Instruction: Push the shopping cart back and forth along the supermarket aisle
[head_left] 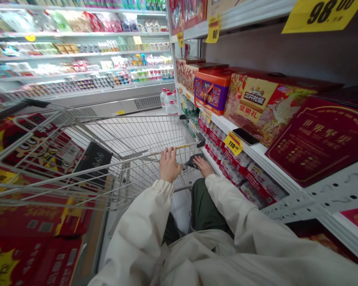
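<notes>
Left hand (169, 165) up on the shopping cart's handle bar (180, 147), fingers (168, 153) hooked over the top, closed and gripping: a sensible hold for keeping a wire cart under control. Right hand (203, 166) just beside it, open and flat, palm down on a dark, soft-looking piece (193, 161) near the right end of the bar; exactly what that piece is, impossible to say from this angle. Cream jacket sleeves (226, 210) bunched and creased along both forearms, dark green trousers (204, 208) just below, close in behind the handle.

Straight ahead, the cart's wire basket (137, 135), thin bright metal in a tight grid, tapering toward the far end. Over on the left, near the basket's side, stacked red cartons (20, 254) with bold yellow bursts, printed card, flat-faced and squared for stacking.

To the right, a white shelf edge (256, 153) running alongside, with a yellow price tag (233, 143) reading 119 set on the lip, right where the aisle can read it. A black smartphone (245, 136) lying flat on that same shelf, against a red nut gift box (265, 105). Further along, an orange and purple carry box (211, 91) with a looped handle. Below, rows of red-and-white packets (235, 171). Far off, a long refrigerated display case (77, 51), packed tier upon tier.
</notes>
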The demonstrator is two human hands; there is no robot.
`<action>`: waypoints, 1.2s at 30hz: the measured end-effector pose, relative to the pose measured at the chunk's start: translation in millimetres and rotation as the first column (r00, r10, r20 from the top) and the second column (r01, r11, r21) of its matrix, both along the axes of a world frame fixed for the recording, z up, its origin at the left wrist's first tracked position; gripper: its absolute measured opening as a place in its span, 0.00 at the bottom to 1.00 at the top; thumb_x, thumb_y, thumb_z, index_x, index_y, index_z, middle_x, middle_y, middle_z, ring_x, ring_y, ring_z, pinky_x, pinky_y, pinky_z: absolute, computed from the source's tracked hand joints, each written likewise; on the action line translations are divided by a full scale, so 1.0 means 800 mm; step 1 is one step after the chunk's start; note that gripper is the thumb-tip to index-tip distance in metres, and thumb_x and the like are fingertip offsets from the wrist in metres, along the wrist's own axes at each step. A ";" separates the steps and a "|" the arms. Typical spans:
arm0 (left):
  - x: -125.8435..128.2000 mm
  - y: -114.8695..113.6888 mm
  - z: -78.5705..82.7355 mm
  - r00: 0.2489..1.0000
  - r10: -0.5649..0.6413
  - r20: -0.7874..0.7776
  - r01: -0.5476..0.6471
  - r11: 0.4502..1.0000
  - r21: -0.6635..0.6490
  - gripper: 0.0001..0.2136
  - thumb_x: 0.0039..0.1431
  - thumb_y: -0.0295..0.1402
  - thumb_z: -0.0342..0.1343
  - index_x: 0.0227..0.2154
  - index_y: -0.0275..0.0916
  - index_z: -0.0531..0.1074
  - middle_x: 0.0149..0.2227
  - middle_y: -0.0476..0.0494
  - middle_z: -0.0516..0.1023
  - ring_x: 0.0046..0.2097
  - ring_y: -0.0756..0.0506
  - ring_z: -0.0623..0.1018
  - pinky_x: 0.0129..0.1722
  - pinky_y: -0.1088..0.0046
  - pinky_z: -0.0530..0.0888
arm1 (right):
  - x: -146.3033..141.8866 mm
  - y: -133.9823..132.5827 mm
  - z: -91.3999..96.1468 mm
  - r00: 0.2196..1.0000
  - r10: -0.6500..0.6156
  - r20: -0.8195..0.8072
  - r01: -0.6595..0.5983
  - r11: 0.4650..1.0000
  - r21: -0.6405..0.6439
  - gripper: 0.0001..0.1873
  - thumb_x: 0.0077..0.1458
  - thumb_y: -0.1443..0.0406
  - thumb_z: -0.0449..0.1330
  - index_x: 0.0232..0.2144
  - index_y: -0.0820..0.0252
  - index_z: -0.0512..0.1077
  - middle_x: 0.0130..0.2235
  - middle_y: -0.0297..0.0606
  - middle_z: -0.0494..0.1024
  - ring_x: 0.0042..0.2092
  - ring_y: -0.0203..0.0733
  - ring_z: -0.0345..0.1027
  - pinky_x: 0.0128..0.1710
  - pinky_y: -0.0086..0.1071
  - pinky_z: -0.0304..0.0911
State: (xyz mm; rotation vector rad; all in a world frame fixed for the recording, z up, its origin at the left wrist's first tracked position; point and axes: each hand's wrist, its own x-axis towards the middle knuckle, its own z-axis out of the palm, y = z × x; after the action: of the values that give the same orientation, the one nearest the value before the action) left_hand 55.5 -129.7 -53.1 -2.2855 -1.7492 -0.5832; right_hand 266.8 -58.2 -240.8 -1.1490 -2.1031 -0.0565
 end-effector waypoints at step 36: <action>-0.030 -0.021 0.015 0.980 0.173 0.101 -0.169 0.985 -0.042 0.35 0.52 0.31 0.51 0.64 0.31 0.55 0.67 0.34 0.57 0.69 0.37 0.54 0.69 0.50 0.45 | -0.032 -0.021 0.057 0.999 0.044 0.013 -0.045 0.997 0.063 0.34 0.53 0.81 0.44 0.59 0.59 0.68 0.62 0.38 0.67 0.67 0.41 0.53 0.67 0.43 0.52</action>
State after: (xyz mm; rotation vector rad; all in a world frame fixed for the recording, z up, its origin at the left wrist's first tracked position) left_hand 31.4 -146.7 -41.2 -2.1319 -1.9935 -0.6551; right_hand 241.5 -75.1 -195.4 -1.0665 -2.1210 -0.1092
